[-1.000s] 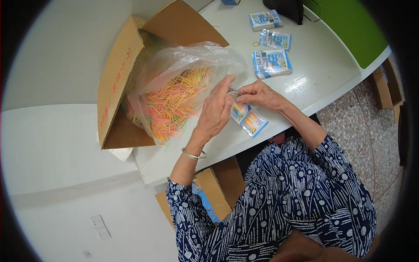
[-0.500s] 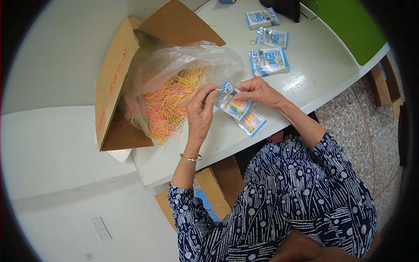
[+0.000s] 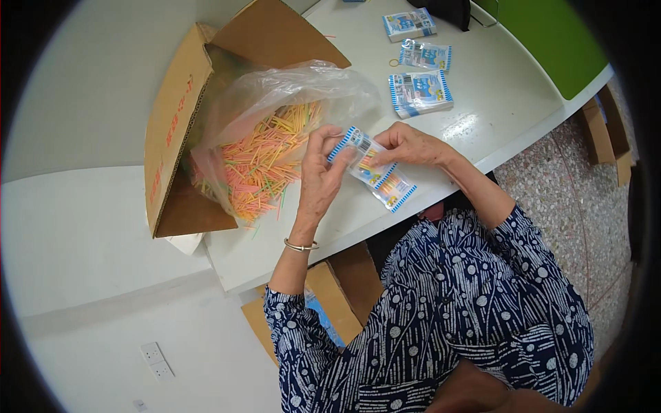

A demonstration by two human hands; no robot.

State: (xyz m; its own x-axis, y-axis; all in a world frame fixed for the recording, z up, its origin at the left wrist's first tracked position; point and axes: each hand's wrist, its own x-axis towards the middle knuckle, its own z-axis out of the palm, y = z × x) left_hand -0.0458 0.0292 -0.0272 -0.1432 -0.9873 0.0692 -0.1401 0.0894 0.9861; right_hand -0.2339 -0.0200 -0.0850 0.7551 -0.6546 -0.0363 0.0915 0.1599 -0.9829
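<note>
head view: the left hand (image 3: 322,171) pinches the upper left of a blue-and-clear packet (image 3: 363,147) while the right hand (image 3: 407,146) pinches its right edge, so the packet sits between both grips, coloured sticks (image 3: 370,161) showing inside (whether its end is sealed, i cannot tell). just under it a second packet (image 3: 397,191), also with sticks in it, lies partly covered on the white table (image 3: 482,82), and farther out lie blue-and-white packets (image 3: 421,91) in three spots. the work looks partway along: these two packets appear filled, while a large heap of loose sticks (image 3: 265,162) is left in the clear bag (image 3: 299,81) at the mouth of the cardboard box (image 3: 173,134).
</note>
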